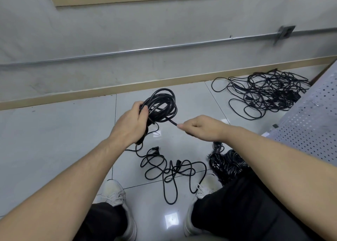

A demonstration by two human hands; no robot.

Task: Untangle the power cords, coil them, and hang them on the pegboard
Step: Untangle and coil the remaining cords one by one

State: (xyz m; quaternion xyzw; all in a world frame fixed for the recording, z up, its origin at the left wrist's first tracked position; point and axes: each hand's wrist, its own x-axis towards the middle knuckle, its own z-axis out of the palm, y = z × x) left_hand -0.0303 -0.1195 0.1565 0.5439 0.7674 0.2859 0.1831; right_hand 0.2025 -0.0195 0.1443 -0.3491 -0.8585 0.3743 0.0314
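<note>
The coiled cord (160, 104), thin, black and wound in loose uneven loops, is held above the tiled floor (54, 131). The left hand (130, 124) has its fingers wrapped round the bundle; the right hand (202, 126) pinches its free end. Loose cord (171, 169) sprawls below, and a tangled pile (268, 93) lies near the wall.
</note>
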